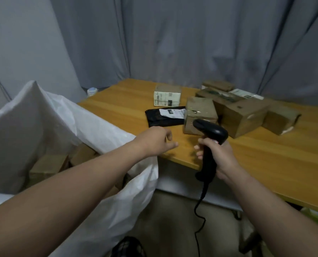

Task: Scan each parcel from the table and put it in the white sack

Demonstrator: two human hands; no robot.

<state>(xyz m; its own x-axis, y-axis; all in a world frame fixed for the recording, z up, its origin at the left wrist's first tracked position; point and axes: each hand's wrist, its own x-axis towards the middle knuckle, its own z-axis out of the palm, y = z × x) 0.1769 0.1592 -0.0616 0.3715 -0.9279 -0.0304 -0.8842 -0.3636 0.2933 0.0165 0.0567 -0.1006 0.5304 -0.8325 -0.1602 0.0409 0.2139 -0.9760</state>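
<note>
— Surface?
— Wooden desk, orange-brown grain, pushed into a corner hung with grey curtain.

— On it?
— Parcels bunched toward the far middle. Black pouch with a white label, lying flat, nearest the left side. White box just behind it. Brown box touching the pouch's right end. Long box pressed against that, with more brown ones crowded to the right and stacked at the back.

— Grips?
— Left grip holding nothing, fingers loosely curled, hovering over the near-left corner, just short of the pouch. Right grip clenched round the handle of the black scanner, head pointed at the brown box, cable hanging down to the floor.

— Sack?
— White sack standing open against the desk's left edge, rim touching the corner under the left forearm. Cartons visible inside.

— Open room?
— Open wood all along the near edge and across the right front. Another open strip between the pouch and the left edge, next to the sack's mouth. Something dark and round at the bottom, cut off, impossible to tell what.
</note>
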